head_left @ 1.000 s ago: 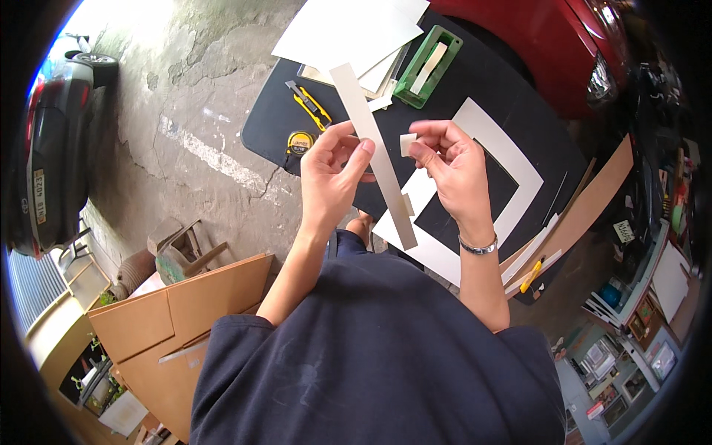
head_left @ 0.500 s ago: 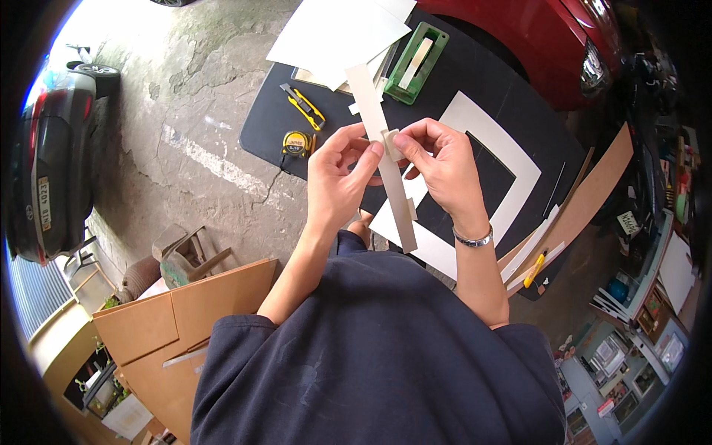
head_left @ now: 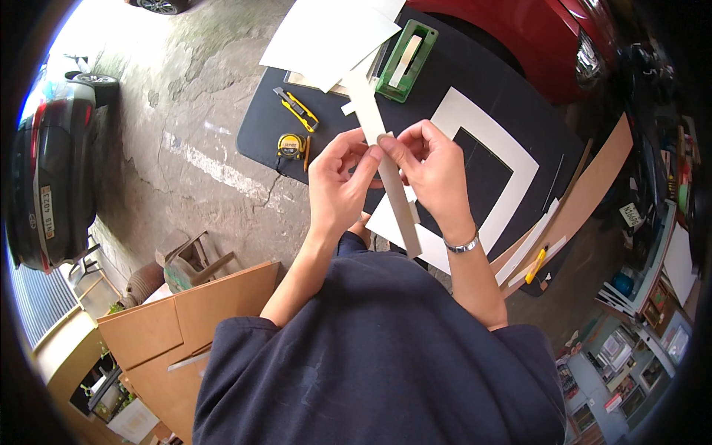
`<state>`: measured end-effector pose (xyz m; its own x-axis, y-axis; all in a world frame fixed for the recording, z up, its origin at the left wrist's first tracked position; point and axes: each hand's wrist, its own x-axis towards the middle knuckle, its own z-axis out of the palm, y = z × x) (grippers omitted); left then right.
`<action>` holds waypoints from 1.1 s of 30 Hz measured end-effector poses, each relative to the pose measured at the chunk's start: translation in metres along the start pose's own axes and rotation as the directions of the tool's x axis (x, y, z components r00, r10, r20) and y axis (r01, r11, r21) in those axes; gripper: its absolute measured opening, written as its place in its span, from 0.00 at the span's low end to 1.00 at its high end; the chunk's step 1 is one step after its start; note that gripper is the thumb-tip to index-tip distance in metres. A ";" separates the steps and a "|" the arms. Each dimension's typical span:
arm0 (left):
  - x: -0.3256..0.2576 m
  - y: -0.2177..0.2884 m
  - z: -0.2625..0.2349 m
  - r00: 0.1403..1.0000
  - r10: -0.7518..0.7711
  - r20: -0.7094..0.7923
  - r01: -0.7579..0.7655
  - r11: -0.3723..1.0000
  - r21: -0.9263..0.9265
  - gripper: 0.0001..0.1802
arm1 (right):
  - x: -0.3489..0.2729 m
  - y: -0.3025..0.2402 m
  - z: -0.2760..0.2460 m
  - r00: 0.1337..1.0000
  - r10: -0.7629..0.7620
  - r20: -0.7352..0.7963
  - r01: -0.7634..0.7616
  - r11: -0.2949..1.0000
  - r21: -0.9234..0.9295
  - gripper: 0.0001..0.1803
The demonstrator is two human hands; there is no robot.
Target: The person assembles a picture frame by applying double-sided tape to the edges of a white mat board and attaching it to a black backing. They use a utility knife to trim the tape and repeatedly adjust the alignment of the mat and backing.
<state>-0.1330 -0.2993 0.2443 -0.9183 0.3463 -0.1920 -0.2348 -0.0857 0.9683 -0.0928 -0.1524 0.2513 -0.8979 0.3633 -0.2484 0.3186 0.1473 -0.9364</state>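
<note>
Between my two hands is a long, narrow, pale cardboard strip [head_left: 400,211], held slanting above the table. My left hand [head_left: 334,182] pinches its left edge near the middle, thumb on top. The thumb of my right hand [head_left: 439,174] presses on the strip just opposite, fingers curled under, over what looks like a small tape tab. Another pale tab [head_left: 414,213] sticks out of the strip's right edge lower down. Under my right hand and beyond it lies a white rectangular mat frame [head_left: 519,167] with a cut-out middle; my hand and forearm hide part of it.
On the black table [head_left: 259,111] lie white sheets [head_left: 326,41], a green tape dispenser [head_left: 387,87], a yellow utility knife [head_left: 299,111] and a tape measure [head_left: 290,145]. Brown and white board strips [head_left: 593,182] and another yellow cutter [head_left: 535,265] lie right. A red car [head_left: 512,30] stands beyond.
My right thumb has moved left onto the strip and now presses the tab flatter against it. The strip has shifted slightly; my left hand keeps its pinch.
</note>
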 end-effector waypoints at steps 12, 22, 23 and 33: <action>-0.007 -0.041 0.038 0.981 -0.065 0.183 0.057 0.997 0.051 0.11 | -0.045 0.062 -0.053 0.991 -0.121 -0.049 0.121 0.993 0.007 0.11; 0.004 -0.136 0.139 0.458 -0.579 0.674 0.573 0.773 0.274 0.25 | -0.127 0.143 -0.145 0.788 -0.554 -0.270 0.223 0.664 -0.714 0.13; 0.004 -0.141 0.154 0.367 -0.634 0.681 0.664 0.691 0.286 0.20 | -0.131 0.153 -0.150 0.796 -0.550 -0.250 0.221 0.650 -0.727 0.14; 0.015 -0.221 0.200 0.759 -0.396 0.517 0.440 0.897 0.042 0.02 | -0.135 0.308 -0.178 0.678 0.082 -0.730 -0.588 0.656 -0.473 0.42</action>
<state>-0.0316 -0.0884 0.0596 -0.4392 0.7793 -0.4470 -0.6013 0.1147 0.7908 0.1808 0.0078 0.0410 -0.3613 0.9302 -0.0644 0.8809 0.3179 -0.3507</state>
